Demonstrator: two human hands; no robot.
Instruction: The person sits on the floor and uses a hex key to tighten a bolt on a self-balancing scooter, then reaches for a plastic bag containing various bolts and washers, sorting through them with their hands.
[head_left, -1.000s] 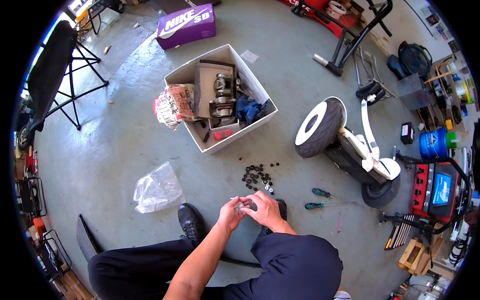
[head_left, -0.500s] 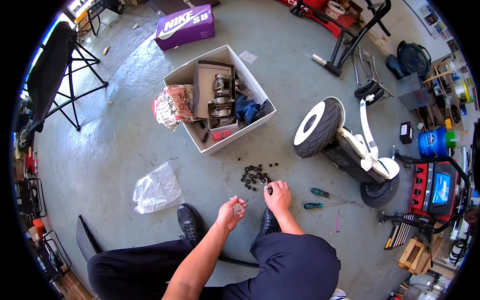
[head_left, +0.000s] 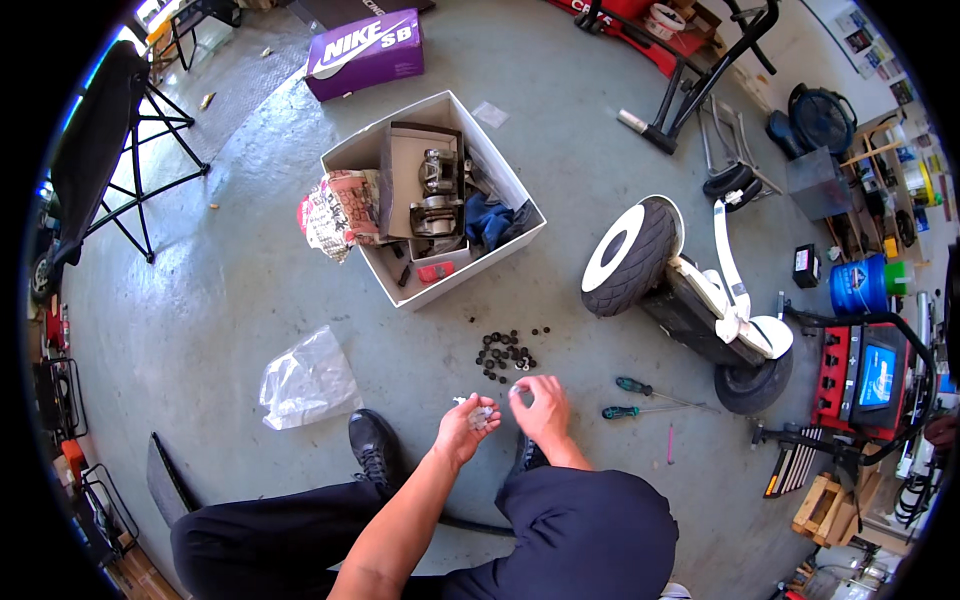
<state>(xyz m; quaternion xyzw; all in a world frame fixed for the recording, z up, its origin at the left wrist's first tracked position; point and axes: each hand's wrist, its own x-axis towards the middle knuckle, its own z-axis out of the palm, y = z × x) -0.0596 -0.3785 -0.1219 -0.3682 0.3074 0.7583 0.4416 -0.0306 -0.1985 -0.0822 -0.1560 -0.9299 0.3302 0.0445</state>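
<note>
We held small whitish pieces (head_left: 481,414) in our left hand (head_left: 466,430), its fingers curled into a loose cup. Just beside it, our right hand (head_left: 545,412) had thumb and forefinger drawn close; we could not tell whether they gripped anything. Ahead, small black parts (head_left: 497,356) lay clustered on the floor (head_left: 260,270), and beyond them stood our open white box (head_left: 480,274).

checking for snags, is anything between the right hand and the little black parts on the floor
Nothing visible stands in the way: grey floor shows between the right hand and the small black parts. The left hand, holding small pale pieces, is to one side.
</note>
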